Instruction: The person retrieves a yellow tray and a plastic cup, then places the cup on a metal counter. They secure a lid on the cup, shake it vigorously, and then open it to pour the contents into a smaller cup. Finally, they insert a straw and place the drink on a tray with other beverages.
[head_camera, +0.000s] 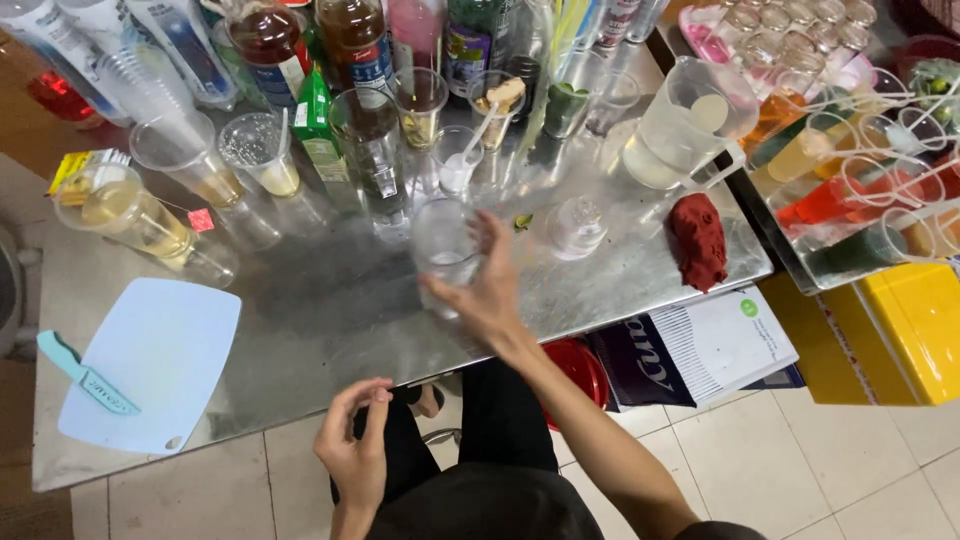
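At frame centre, the right hand (487, 290) wraps a clear plastic cup (443, 250) upright on the steel table (330, 320), while the left hand (356, 445) curls empty below.

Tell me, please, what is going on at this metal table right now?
A person seated at the steel table grips a clear plastic cup in the right hand; it seems to hold a little pale liquid. The left hand hangs empty below the table edge, fingers curled. Syrup bottles, cups and a clear pitcher crowd the far side, a pale blue cutting board with a teal knife lies at the left.
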